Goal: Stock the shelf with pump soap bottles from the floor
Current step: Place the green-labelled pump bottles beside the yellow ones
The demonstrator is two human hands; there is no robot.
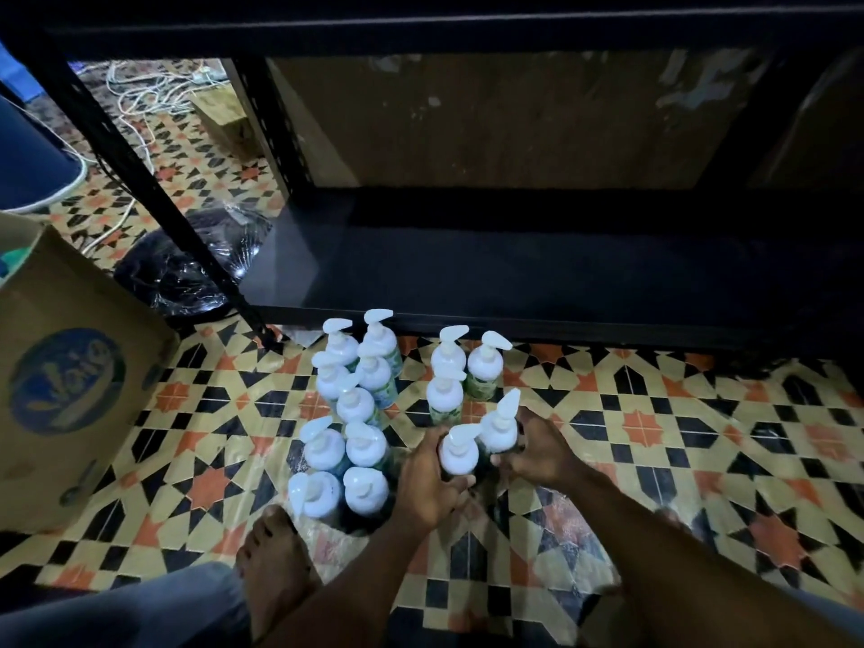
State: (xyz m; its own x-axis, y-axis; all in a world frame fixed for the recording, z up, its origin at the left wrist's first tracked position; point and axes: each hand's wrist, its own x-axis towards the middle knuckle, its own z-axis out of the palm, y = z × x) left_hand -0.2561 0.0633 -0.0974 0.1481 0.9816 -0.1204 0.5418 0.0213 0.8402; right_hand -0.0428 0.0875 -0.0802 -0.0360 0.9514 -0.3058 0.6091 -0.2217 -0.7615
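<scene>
Your left hand [430,479] grips the near bottle [460,453], your right hand [537,453] the far bottle [500,425]; both upright; the shelf [514,273] lies beyond.

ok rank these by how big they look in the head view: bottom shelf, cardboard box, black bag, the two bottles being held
1. bottom shelf
2. cardboard box, though nearer and cut off by the frame
3. black bag
4. bottle in left hand and bottle in right hand: alike, no ranking

14 soap bottles [367,441] are stood on the floor [654,437] before the shelf [514,273]; 9 at left, 5 at right; a carton [70,297] is placed leftmost.
</scene>
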